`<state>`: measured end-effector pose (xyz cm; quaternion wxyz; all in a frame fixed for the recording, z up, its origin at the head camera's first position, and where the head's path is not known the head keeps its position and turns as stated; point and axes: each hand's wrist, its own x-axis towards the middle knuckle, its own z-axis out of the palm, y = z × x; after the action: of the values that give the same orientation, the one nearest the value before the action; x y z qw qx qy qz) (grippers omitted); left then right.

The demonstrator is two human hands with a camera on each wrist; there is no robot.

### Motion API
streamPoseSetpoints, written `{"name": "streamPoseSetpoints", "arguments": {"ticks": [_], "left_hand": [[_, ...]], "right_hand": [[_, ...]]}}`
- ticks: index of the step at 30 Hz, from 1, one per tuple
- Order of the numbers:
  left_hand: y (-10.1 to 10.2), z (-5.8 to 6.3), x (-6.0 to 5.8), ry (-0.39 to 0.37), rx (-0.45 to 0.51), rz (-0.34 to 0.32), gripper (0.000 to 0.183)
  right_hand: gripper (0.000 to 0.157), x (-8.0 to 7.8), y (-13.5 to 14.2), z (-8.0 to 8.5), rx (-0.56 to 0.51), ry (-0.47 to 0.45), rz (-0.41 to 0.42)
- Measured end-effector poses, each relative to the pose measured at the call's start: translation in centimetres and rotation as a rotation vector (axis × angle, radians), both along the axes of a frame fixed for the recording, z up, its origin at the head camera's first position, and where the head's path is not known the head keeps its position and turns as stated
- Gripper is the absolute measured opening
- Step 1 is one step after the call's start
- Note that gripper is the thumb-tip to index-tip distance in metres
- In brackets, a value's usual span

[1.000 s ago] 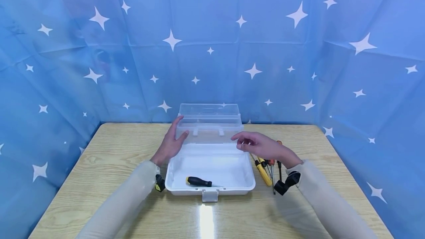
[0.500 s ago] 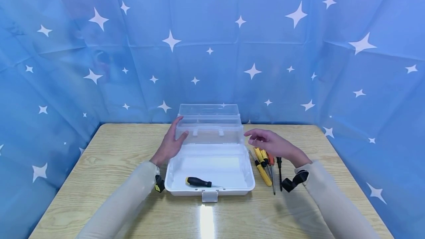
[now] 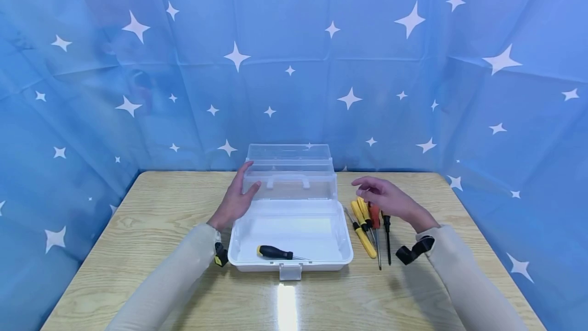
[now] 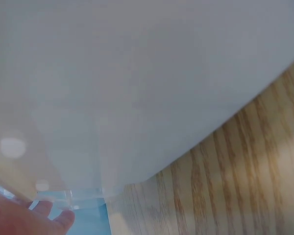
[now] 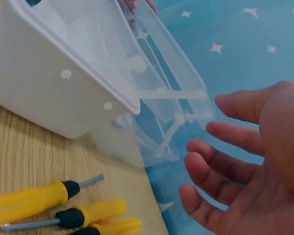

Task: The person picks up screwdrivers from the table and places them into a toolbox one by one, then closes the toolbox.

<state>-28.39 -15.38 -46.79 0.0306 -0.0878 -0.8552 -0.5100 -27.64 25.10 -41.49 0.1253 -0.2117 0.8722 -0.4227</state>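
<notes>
A white toolbox (image 3: 317, 267) stands at the middle of the table, its clear lid (image 3: 294, 188) tipped up at the back. My left hand (image 3: 234, 202) holds the lid's left edge, thumb on the near side and fingers round the outside. Inside the box, near the front wall, lies a black and yellow screwdriver (image 3: 274, 252). My right hand (image 3: 388, 198) hovers with loosely bent fingers and nothing in it, right of the lid. Below it lie several screwdrivers, among them a yellow one (image 3: 366, 241), a red-handled one (image 3: 374, 216) and a black one (image 3: 387, 223).
The wooden table (image 3: 170, 218) runs back to a blue curtain (image 3: 294, 65) with white stars, which also hangs at both sides. A clear latch (image 3: 290, 272) hangs down on the toolbox's front.
My right hand has moved right, from over the toolbox's back right corner to above the screwdrivers, uncovering more of their handles. The left hand and lid have stayed in place.
</notes>
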Motion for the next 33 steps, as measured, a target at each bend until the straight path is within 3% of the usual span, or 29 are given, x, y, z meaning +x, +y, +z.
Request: {"name": "streamPoseSetpoints", "arguments": {"ticks": [15,22,33], "left_hand": [[0.0,-0.1,0.0,-0.014,0.009,-0.006,0.060],[-0.1,-0.1,0.0,-0.016,0.008,-0.002,0.060],[-0.1,0.0,0.0,-0.021,-0.007,0.005,0.060]], "right_hand": [[0.044,-0.6,2.9,-1.9,0.021,-0.043,-0.163],[0.045,-0.8,3.9,-2.7,0.019,-0.018,-0.226],[0.051,-0.3,5.7,-4.2,0.019,-0.029,-0.362]]}}
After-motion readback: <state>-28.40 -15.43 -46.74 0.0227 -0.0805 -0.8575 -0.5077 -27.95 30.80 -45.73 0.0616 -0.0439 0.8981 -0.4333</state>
